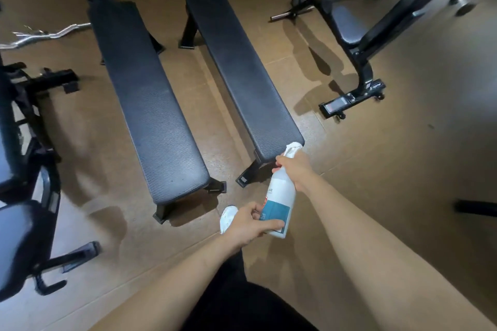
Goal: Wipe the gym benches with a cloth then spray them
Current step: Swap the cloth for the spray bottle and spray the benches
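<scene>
Two long black flat benches lie side by side on the brown floor, the left bench and the right bench. A white spray bottle with a teal label is held tilted just off the right bench's near end, its white nozzle pointing toward that end. My right hand grips the bottle's neck below the nozzle. My left hand holds the bottle's base. I see no cloth.
An incline bench with a barbell behind it stands at the right. More black padded seats and frames crowd the left edge, and a curl bar lies beyond them. My white shoe is beneath my left hand.
</scene>
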`<state>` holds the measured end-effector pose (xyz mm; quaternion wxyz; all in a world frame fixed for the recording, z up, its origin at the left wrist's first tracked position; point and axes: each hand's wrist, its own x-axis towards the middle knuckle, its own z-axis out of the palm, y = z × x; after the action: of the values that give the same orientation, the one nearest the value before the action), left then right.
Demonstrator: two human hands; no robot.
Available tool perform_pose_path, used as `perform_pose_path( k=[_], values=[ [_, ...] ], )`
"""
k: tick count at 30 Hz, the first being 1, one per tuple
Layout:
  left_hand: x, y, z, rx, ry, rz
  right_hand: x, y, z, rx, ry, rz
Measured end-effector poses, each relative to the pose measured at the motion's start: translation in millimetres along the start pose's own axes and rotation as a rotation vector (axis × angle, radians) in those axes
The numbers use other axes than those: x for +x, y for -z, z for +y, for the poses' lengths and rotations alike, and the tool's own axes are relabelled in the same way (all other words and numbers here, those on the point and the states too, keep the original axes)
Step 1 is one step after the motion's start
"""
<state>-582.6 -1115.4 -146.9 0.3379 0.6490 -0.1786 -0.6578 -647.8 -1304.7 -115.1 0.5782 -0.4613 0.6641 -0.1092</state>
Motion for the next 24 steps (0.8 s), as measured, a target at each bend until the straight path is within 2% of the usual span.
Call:
perform_pose_path(
  k=[5,10,13,18,24],
  values=[
    [44,-22,37,-0.107,0.016,-0.043,50,24,-39,-0.044,-0.083,-0.055],
    [73,-43,64,-0.143,0.041,-0.044,91,35,-53,-0.191,-0.094,-0.039],
    [85,-58,75,-0.161,0.066,-0.02,105,43,-62,-0.235,-0.085,-0.095],
    [113,-85,95,-0.168,0.051,0.065,140,64,-75,-0.206,-0.026,-0.256],
    [144,-147,117,-0.244,0.012,0.244,187,110,-77,-0.225,0.076,-0.277]
  ],
)
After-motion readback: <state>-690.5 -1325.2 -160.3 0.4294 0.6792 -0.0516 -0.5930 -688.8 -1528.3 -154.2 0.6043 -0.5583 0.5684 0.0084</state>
